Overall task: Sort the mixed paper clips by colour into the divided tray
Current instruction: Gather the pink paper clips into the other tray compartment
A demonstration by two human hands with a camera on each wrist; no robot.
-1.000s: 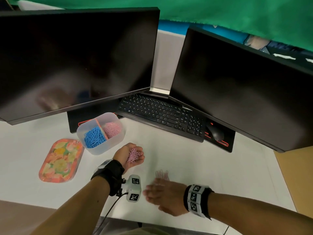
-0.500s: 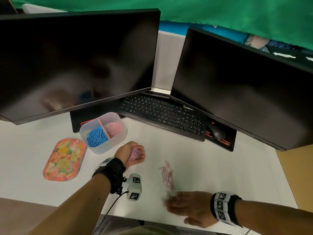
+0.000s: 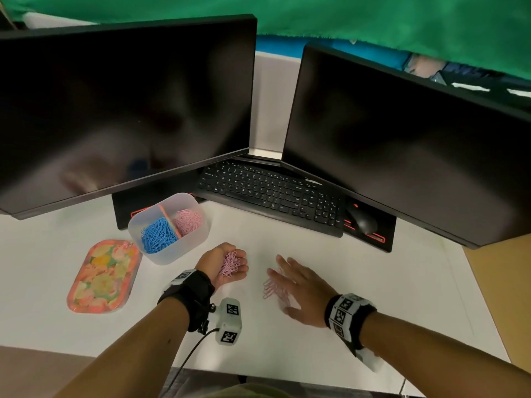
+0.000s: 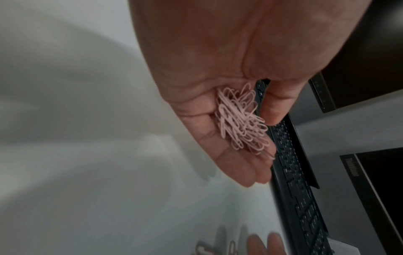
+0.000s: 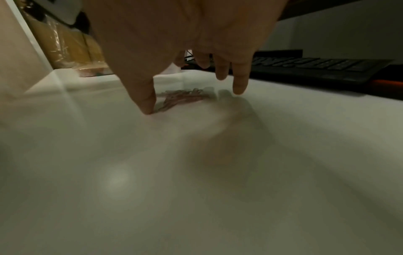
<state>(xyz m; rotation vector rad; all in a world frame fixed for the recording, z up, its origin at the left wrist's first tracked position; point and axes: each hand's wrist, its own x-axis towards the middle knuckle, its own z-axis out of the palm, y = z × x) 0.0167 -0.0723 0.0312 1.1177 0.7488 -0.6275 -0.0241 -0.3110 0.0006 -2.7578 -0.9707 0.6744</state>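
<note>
A translucent divided tray (image 3: 172,254) stands at the left of the white table, with blue clips (image 3: 156,235) in its left compartment and pink clips (image 3: 188,221) in its right one. My left hand (image 3: 240,265) lies palm up just right of the tray and cups a bunch of pink paper clips (image 3: 230,262), with its thumb bent over the bunch (image 4: 242,120). My right hand (image 3: 290,280) is spread flat, fingers straight, over a small loose heap of pink clips (image 3: 270,287) on the table. Its thumb tip (image 5: 147,107) touches the table beside the heap (image 5: 181,98).
A flowered orange tray (image 3: 103,275) lies left of the divided tray. A black keyboard (image 3: 273,193) and mouse (image 3: 362,219) sit behind, under two dark monitors (image 3: 123,110) (image 3: 402,145). The table's front edge is close behind my wrists.
My right hand drew back toward the front edge, baring the loose pink clips, then came forward and left over them. My left hand has kept still with its clips.
</note>
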